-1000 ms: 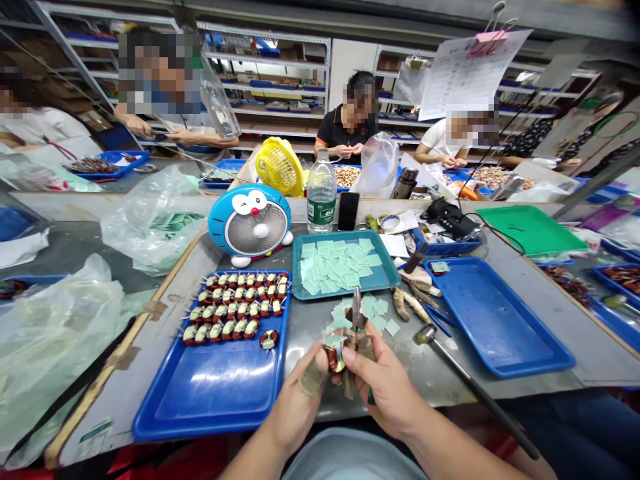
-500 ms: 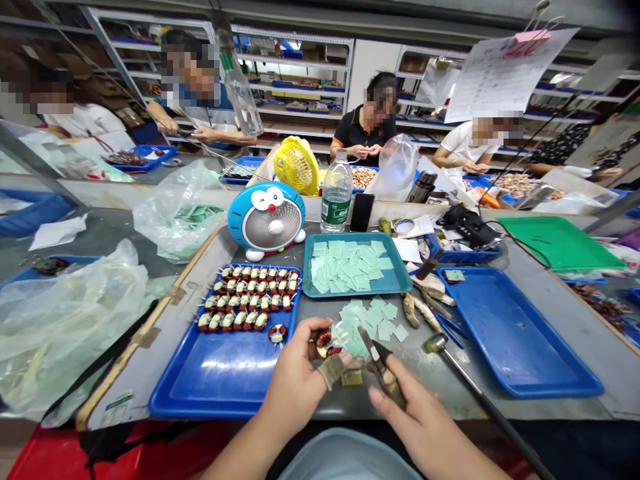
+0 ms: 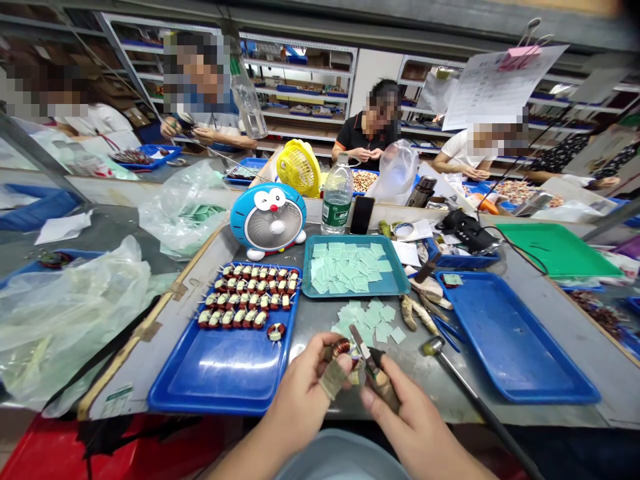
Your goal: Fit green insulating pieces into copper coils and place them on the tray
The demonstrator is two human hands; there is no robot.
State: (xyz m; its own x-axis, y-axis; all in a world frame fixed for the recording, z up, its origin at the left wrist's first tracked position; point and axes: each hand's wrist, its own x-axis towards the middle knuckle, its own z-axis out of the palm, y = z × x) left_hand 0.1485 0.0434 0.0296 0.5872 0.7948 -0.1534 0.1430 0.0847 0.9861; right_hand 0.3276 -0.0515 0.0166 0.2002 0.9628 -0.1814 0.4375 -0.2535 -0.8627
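My left hand (image 3: 305,390), its thumb wrapped in a tan cover, is closed around a copper-wound ring coil (image 3: 341,347). In my right hand (image 3: 413,410) is a flat-bladed tool (image 3: 363,347) with a thick handle. The blade's end lies against or just beside the coil; I cannot tell whether they touch. Right behind the hands, loose pale green square sheets (image 3: 367,320) are scattered on the bench. To the left, a blue tray (image 3: 215,373) bears rows of finished-looking coils (image 3: 243,300) with pale blocks, and a single coil (image 3: 275,332) apart from them.
A teal tray (image 3: 306,283) of green squares stands behind the loose ones. At right lie pliers (image 3: 425,313), a long-handled hammer (image 3: 470,383) and another blue tray (image 3: 520,340) with one small piece. A cartoon fan (image 3: 270,220) and water bottle (image 3: 337,197) stand at the back.
The coil has turned in my left hand, and the left thumb now presses on its front. Both hands have shifted slightly; the blade has come nearer to the coil.
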